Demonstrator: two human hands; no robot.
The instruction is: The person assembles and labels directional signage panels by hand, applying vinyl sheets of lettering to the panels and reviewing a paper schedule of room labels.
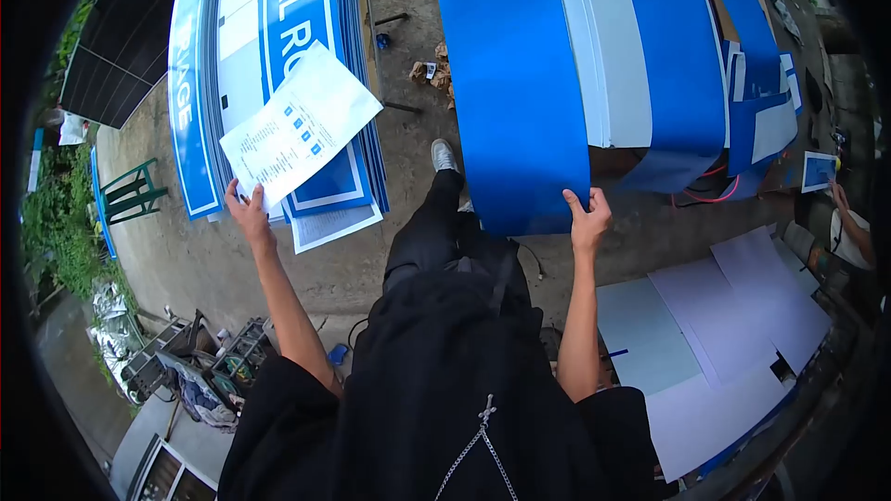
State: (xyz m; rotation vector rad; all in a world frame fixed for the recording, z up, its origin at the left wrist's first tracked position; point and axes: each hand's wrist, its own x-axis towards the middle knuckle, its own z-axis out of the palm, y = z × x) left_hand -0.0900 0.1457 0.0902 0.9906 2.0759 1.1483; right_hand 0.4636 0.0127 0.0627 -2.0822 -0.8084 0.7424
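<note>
- The left hand (247, 207) is pinching a sheet of printed paper (299, 125) by its bottom corner. The fingers are closing on the paper, and the thumb is hiding behind it.
- The paper is white with small lines of text and little blue squares. It is tilting up and away from the hand, and it is covering part of the stack of blue signs (269, 46).
- The stack of blue signs is leaning just past the left hand. The signs are showing big white letters.
- The right hand (588, 218) is gripping the bottom edge of a big blue panel (509, 83). The thumb is lying on the front of the panel, and the fingers are wrapping behind the edge, so the hand is closing tight on it.
- The big blue panel is standing to the right of the stack of signs, well apart from it, and it is plain blue.
- More blue and white panels (650, 56) are leaning just to the right of the big blue panel.
- White sheets (733, 315) are lying flat below and to the right of the big blue panel.
- A green chair (135, 190) is sitting to the left of the stack of signs.
- Another person's arm (849, 218) is showing far to the right of the big blue panel.
</note>
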